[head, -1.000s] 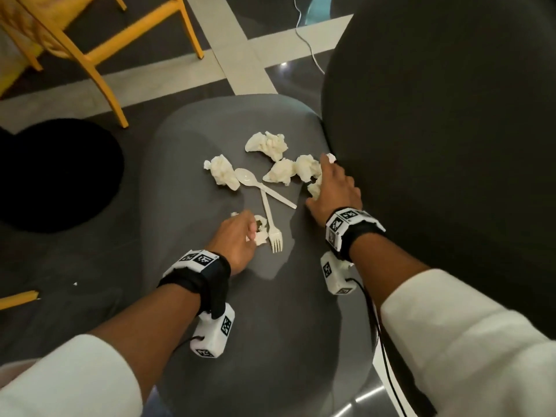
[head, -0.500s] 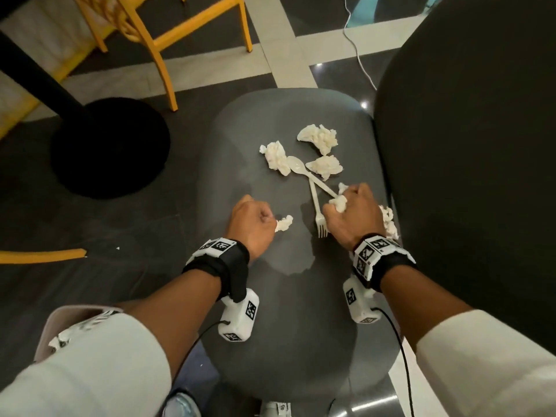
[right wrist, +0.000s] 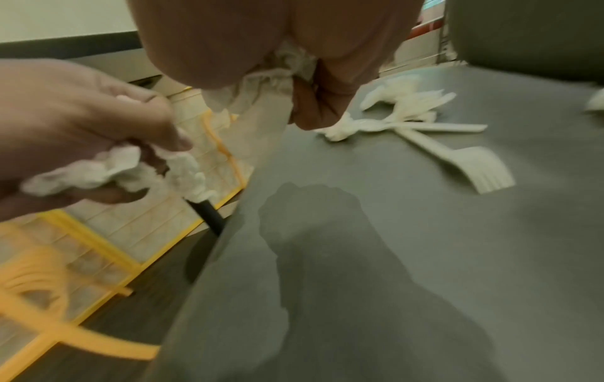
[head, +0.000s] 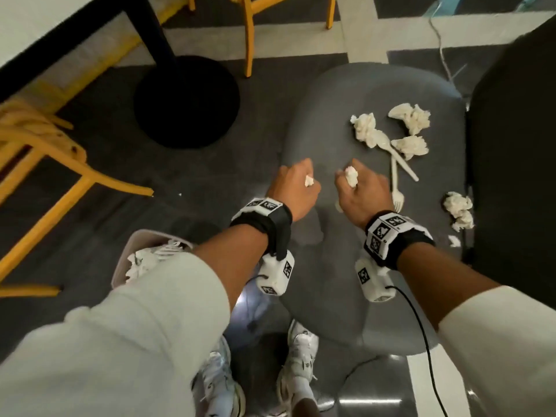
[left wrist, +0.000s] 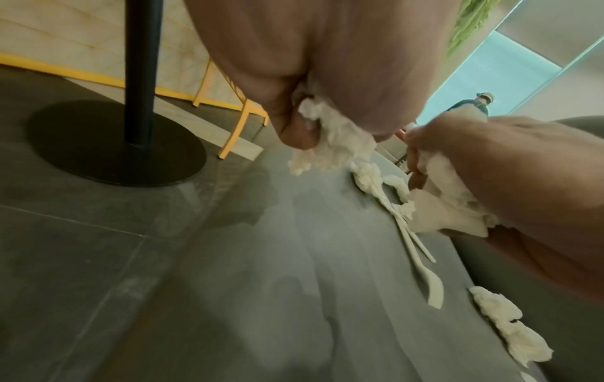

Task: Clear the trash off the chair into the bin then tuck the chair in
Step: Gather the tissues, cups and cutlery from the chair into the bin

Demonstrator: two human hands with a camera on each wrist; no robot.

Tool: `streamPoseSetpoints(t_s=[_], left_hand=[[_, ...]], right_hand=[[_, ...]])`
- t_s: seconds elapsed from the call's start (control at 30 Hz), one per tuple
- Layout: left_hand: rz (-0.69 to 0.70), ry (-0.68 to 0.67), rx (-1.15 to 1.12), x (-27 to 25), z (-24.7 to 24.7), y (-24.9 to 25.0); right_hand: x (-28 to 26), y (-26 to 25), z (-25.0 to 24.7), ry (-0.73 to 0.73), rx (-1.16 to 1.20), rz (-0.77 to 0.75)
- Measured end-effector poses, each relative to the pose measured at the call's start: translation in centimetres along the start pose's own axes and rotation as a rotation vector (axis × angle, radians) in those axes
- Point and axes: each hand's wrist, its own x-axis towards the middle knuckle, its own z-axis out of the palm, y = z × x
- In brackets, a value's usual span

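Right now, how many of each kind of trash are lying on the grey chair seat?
Crumpled white paper wads: 4
White plastic spoon: 1
White plastic fork: 1
Tiny white paper scrap: 1
Total: 7

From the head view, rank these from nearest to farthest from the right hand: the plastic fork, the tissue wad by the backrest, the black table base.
1. Plastic fork: on the seat, just right of the right hand.
2. Tissue wad: farther right, at the seat's edge by the dark backrest.
3. Black table base: on the floor, up and to the left, beyond the left hand.
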Motion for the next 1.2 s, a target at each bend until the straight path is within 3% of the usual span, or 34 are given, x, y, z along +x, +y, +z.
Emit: streamPoseSetpoints(t_s=[0.17, 0.37, 0.47, 0.57, 0.67, 0.8, 1.0, 1.1, 1.2], left_hand=[[-0.059, -0.065, 0.051, -2.0, -4.5, -7.8], [-0.258, -0.080, 0.170, -9.1, -8.5, -23.5], [-0.469, -0.012, 0.122, -12.7, -10.0, -30.8], [-0.632, 0.038, 0.129, -14.6, -10.6, -36.2], [-0.649, 0.089, 0.054, -15.1, -10.3, -39.7], [-0.627, 0.037, -0.102, -15.1, -9.8, -41.2], [-0.650, -0.050, 0.033, -13.7, -10.2, -39.8], [-0.565, -0.035, 0.083, -11.6, -10.5, -36.6], [-0.455, -0.066, 0.053, -7.7, -10.2, -29.9]], right_hand=[[-1.8, -7.1, 8.3, -0.183, -0.028, -0.125], [-7.0, -13.8, 21.3, -0.502, 0.113, 0.055], [-9.3, -15.6, 29.0, -0.615, 0.138, 0.165], [-11.3, -16.6, 35.2, -0.692, 0.091, 0.230], [-12.5, -17.1, 38.4, -0.766, 0.123, 0.260], [-12.7, -16.1, 38.3, -0.825, 0.113, 0.208], [-11.6, -14.1, 34.3, -0.825, 0.019, 0.126], [-10.0, -13.4, 30.6, -0.773, 0.135, 0.147], [-7.7, -11.8, 25.1, -0.598, 0.297, 0.208]])
